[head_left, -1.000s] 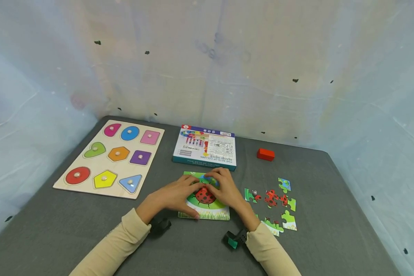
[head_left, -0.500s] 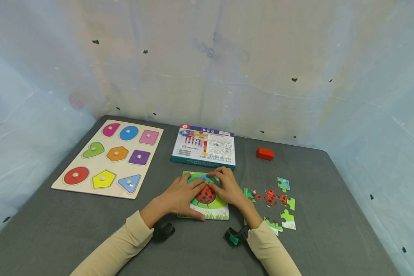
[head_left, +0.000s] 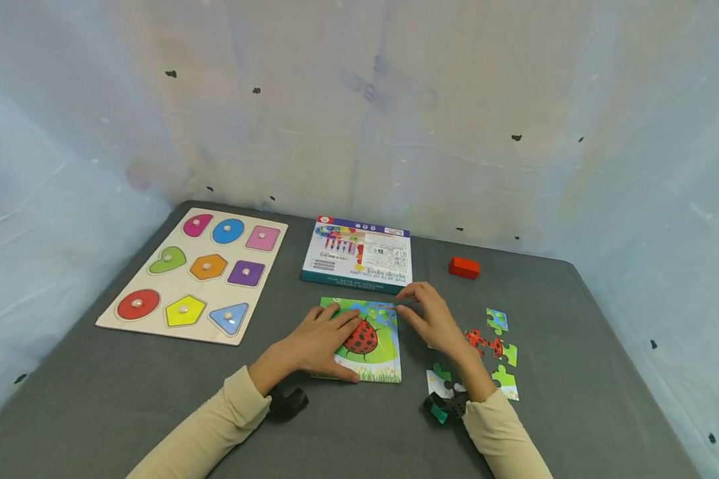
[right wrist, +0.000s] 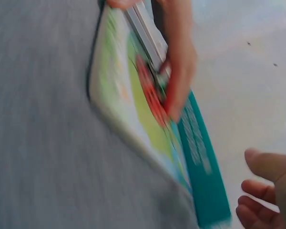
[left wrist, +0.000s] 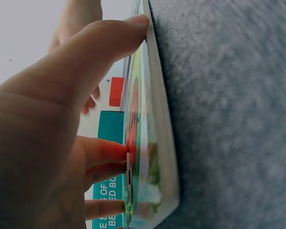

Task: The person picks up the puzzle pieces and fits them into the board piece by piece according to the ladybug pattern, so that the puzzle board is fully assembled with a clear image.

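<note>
My left hand (head_left: 319, 342) rests on a ladybird jigsaw board (head_left: 380, 369), its fingers spread over the board's left part. In the left wrist view, its fingertips press on thin puzzle pieces (left wrist: 129, 179) that lie on the board's face, while the thumb (left wrist: 128, 36) touches the front edge. The fingers cover the upper left of the picture. My right hand (head_left: 434, 322) hovers around the board's right edge with loosely bent fingers and holds nothing. In the blurred right wrist view, the right hand's fingers (right wrist: 257, 200) appear apart from the board.
Several loose jigsaw pieces (head_left: 504, 379) lie on the grey table to the right, partly hidden by the right forearm. A boxed bead set (head_left: 359, 256) lies behind the board. A red block (head_left: 464, 268) sits at back right; a wooden shape board (head_left: 176, 279) lies at left.
My right hand has left the middle of the board and moved right to its edge, uncovering the picture's upper right. My left hand has flattened slightly and stays on the board.
</note>
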Available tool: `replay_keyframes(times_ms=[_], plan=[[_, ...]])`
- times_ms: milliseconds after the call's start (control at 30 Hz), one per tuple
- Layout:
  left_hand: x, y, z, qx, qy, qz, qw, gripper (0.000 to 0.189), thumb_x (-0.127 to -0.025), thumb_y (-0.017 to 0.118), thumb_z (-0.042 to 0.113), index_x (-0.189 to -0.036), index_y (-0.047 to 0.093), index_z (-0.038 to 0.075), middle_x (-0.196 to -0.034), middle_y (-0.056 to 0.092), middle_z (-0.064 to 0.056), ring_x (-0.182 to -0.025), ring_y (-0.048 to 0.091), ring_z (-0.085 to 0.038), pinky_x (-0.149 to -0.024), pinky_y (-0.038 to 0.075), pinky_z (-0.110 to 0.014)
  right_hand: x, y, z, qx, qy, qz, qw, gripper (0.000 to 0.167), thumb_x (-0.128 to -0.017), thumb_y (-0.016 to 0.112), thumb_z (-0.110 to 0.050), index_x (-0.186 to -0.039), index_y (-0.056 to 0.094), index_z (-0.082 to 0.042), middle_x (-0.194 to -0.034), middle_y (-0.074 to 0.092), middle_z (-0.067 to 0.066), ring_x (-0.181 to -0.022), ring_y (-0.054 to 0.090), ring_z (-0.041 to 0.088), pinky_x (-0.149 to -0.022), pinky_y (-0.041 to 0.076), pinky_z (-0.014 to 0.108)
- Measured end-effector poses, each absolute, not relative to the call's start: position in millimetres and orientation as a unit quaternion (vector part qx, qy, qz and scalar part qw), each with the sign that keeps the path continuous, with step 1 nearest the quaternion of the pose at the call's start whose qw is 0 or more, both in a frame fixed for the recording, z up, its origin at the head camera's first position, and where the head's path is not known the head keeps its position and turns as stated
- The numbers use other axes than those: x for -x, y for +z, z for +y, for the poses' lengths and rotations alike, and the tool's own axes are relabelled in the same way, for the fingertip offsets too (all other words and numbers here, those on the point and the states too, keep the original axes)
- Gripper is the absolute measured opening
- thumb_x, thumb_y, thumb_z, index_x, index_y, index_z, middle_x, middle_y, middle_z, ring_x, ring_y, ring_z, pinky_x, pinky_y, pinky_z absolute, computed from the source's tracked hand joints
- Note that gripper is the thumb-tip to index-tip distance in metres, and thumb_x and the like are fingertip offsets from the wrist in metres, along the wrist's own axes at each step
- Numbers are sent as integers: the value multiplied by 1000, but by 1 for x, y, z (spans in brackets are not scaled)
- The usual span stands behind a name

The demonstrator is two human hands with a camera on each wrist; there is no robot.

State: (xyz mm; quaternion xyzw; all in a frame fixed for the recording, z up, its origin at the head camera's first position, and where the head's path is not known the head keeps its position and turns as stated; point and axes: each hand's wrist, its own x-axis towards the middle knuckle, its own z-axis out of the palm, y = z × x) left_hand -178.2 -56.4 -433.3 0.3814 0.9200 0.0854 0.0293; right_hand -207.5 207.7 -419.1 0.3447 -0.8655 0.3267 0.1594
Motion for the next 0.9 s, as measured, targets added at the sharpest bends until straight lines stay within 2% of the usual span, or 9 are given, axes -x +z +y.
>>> replay_keyframes(times_ms=[100,300,533,600,733,800,900], plan=[[179,-433,-56,-383,82,920,19,101,-70,55,77,-145,34,13,-150,29,-4,-133,26,-34,-102,24,-54,207,-414,233,-332,328,-863,192,29,-80,70,0,-107,58,1,-107,57,13,-101,54,25,-85,47,37],[180,-432,-56,-386,75,919,9,102,-69,55,78,-145,36,13,-149,32,-4,-128,31,-31,-100,27,-53,202,-411,285,-280,319,-878,219,38,-76,72,6,-112,60,3,-113,56,15,-104,53,27,-92,36,12],[178,-431,-57,-380,78,921,23,102,-69,55,78,-146,34,14,-150,30,-3,-129,29,-32,-102,24,-54,193,-416,332,-220,289,-909,203,33,-80,68,6,-112,60,4,-116,52,19,-105,50,32,-91,29,5],[178,-430,-57,-379,80,921,25,102,-69,55,78,-146,34,14,-150,30,-3,-129,29,-32,-102,24,-54,192,-418,343,-212,276,-917,194,35,-81,67,6,-115,59,3,-116,52,19,-105,50,32,-91,32,10],[177,-429,-57,-381,85,920,29,102,-70,55,77,-145,34,13,-150,30,-4,-129,29,-34,-102,23,-54,188,-424,362,-203,259,-930,166,41,-82,65,7,-121,55,5,-117,50,22,-107,48,36,-90,39,37],[177,-428,-57,-382,86,920,30,101,-70,55,77,-145,35,12,-150,30,-4,-129,29,-34,-102,23,-55,187,-426,369,-197,259,-935,141,44,-83,65,5,-125,52,6,-120,48,24,-109,44,40,-88,36,52],[177,-429,-57,-383,88,919,29,101,-70,55,77,-145,35,12,-149,31,-5,-129,29,-34,-102,23,-55,186,-427,376,-187,268,-940,96,49,-85,65,-1,-129,47,8,-124,43,29,-114,35,47,-87,29,63]])
